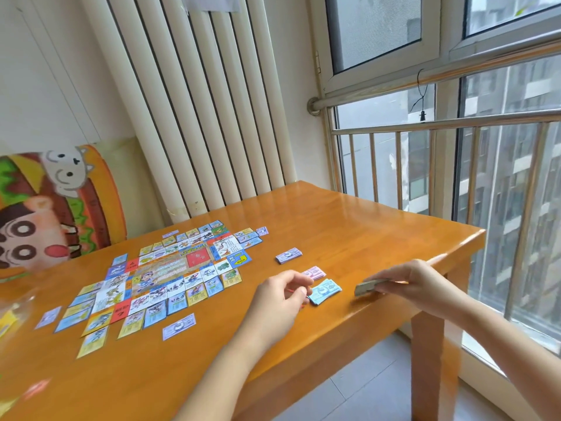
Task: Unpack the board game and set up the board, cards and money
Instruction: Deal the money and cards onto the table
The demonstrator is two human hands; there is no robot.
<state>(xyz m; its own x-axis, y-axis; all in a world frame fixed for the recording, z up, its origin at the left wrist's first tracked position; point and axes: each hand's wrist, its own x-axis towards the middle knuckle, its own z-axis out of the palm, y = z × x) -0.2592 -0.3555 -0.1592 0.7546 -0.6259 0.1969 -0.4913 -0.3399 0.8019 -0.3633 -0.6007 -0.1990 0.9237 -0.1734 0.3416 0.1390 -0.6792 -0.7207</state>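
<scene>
Orange-lacquered wood makes up the surface (349, 226), where the game board (170, 267) lies flat toward the left with small cards (97, 322) spread around its edges. To its right the money sits in separate stacks: a purple stack (289, 256) farthest out, a pink stack (314, 273) nearer, and a blue stack (325, 291) just beside it. A single purple note (179, 326) lies apart by the board's near side. The left grip (282, 294) has its fingers curled at the blue stack's edge, with a thin red strand (290, 289) showing among them; I cannot tell whether it holds anything. The right grip (409, 279) pinches a greyish stack of notes (368, 287) low over the surface near its right edge. A cartoon cushion (45, 214) leans at the far left.
</scene>
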